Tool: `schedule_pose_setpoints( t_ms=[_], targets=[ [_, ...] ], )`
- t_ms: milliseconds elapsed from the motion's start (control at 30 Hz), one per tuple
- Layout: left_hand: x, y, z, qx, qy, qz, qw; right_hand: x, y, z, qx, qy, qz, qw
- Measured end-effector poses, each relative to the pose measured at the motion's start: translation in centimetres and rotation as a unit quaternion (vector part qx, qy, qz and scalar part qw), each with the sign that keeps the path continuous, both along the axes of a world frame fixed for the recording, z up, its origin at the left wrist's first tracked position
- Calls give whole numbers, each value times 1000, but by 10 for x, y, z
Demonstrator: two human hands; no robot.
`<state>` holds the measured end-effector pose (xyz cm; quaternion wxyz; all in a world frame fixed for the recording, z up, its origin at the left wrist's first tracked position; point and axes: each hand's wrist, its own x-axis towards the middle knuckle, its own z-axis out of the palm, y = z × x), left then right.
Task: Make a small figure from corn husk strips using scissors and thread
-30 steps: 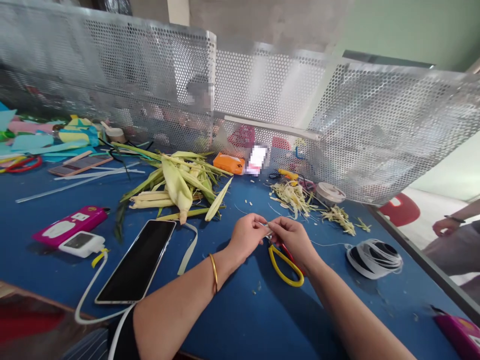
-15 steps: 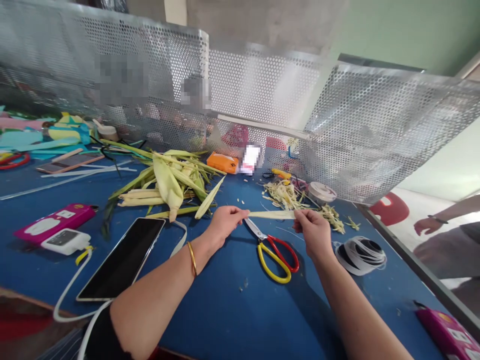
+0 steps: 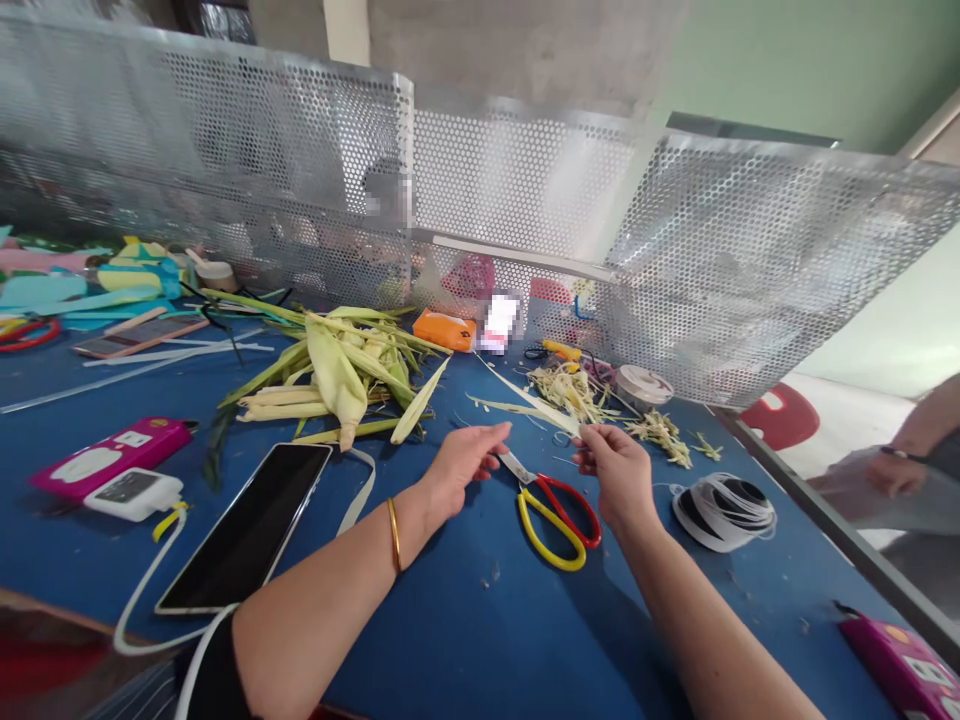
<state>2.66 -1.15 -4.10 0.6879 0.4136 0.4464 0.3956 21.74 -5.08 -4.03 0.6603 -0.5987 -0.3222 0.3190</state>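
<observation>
My right hand (image 3: 616,470) pinches the near end of a pale corn husk strip (image 3: 534,402). From those fingers the strip runs up and left, and a thinner sliver spreads away beside it. My left hand (image 3: 469,466), a gold bangle on its wrist, hovers by the blade tips of the scissors (image 3: 553,520); its fingers are slightly apart, with no strip visible in them. The scissors lie on the blue table between my hands, with one yellow and one red handle. A pile of green corn husks (image 3: 337,380) lies beyond my left hand.
Husk scraps (image 3: 570,390), a tape roll (image 3: 643,386) and a coil of white strip (image 3: 724,512) lie to the right. At left are a large phone (image 3: 247,530), a cabled white device (image 3: 135,494) and a magenta pack (image 3: 112,458). A perforated metal screen (image 3: 517,180) stands behind.
My left hand has let go of the husk strip and dropped slightly. The strip, earlier stretched level between both hands, now slants away from my right hand with a sliver apart from it.
</observation>
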Motion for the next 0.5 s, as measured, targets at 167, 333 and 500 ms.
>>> schedule_pose_setpoints(
  t_ms=[167,333,500],
  targets=[
    [6,-7,-3,27,-24,-63,997,-26,-10,-2,-32,-6,67,997],
    [4,-1,-3,43,-48,14,998,-42,-17,-8,-58,-61,132,988],
    [3,1,1,89,17,28,995,-45,-22,-6,-83,-101,235,963]
  ],
)
